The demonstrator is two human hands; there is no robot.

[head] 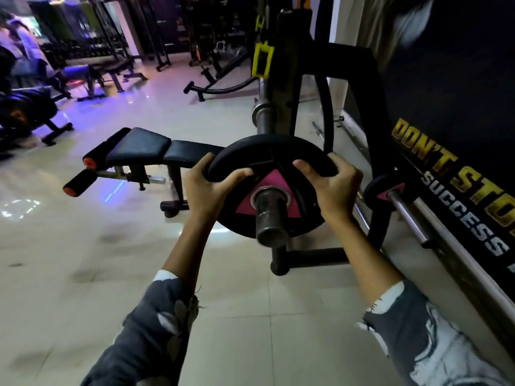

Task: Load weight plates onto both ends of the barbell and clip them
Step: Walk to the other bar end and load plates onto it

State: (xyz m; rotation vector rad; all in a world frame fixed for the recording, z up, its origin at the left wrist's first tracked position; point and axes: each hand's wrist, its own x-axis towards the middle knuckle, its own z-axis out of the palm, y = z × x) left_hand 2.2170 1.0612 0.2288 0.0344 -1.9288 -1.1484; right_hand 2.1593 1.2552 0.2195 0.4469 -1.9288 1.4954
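Both hands on one weight plate (274, 151): left hand (207, 188) and right hand (335, 185) are curled over its upper rim, either side of the hub. The plate is threaded on the near barbell sleeve (271, 215), with the sleeve end poking through the bore toward the camera. Looks mid-slide. To do it well: keep the plate square to the sleeve, push evenly on both sides so it doesn't cock and bind, run it fully home, and keep fingers off the back face. No clip in view. A second plate (388, 188) sits on a lower bar (409, 215) to the right.
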